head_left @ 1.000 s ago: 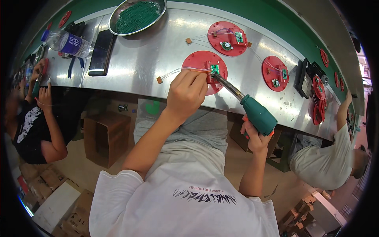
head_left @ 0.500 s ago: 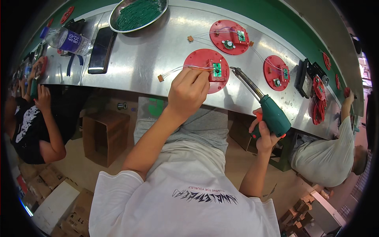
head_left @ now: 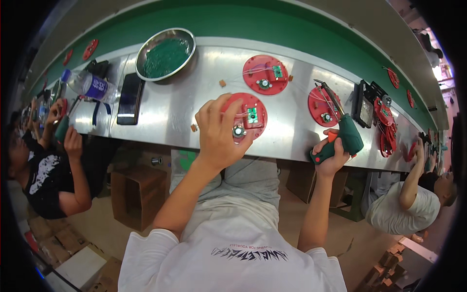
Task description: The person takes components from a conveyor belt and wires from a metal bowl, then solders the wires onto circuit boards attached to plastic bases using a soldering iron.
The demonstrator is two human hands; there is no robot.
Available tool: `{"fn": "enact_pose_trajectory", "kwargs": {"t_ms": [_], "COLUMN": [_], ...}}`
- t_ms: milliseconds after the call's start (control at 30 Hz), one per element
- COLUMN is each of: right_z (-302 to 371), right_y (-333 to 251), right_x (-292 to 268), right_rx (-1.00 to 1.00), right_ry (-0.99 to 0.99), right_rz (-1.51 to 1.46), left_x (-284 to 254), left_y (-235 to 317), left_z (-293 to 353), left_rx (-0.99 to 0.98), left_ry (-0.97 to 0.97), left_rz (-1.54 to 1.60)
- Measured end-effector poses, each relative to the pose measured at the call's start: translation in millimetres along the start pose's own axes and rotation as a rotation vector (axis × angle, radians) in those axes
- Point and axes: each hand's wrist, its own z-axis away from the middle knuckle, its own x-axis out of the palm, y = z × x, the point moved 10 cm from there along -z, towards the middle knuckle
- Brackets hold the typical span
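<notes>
My left hand (head_left: 217, 134) reaches over the nearest red disc (head_left: 261, 107), fingers spread and curved above its left part. This disc carries a green circuit board (head_left: 252, 115), thin pale wires and a small round speaker-like part (head_left: 238, 131), partly behind my fingers. In my right hand (head_left: 332, 155) is a green soldering gun (head_left: 349, 136) with an orange trigger, gripped by its handle. Its metal tip points up and away, over the red disc at the right (head_left: 318, 104). A further red disc (head_left: 254, 80) with a board and wires lies behind the nearest one.
A metal bowl (head_left: 172, 35) of green strands stands at the back left, near a black phone (head_left: 130, 100) and a plastic bottle (head_left: 97, 88). Toward the right are a black device (head_left: 364, 104) and stacked red discs (head_left: 387, 138). Co-workers sit on both sides.
My left hand has let go of the wires and spread its fingers over the disc. The soldering gun has moved right, away from the near disc. The whole view has tilted upward.
</notes>
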Motion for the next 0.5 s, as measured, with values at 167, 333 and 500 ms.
{"fn": "enact_pose_trajectory", "kwargs": {"t_ms": [167,333,500], "right_z": [-2,-3,-2], "right_y": [11,4,8], "right_x": [-20,-18,-30], "right_rx": [0.063,0.073,0.067], "right_ry": [0.145,0.237,0.207], "right_rz": [-0.062,-0.061,-0.088], "left_x": [37,24,65], "left_y": [-4,9,7], "left_z": [-16,-100,-150], "left_rx": [0.161,0.295,0.261], "left_ry": [-0.446,-0.229,-0.109], "left_rz": [0.146,0.054,-0.279]}}
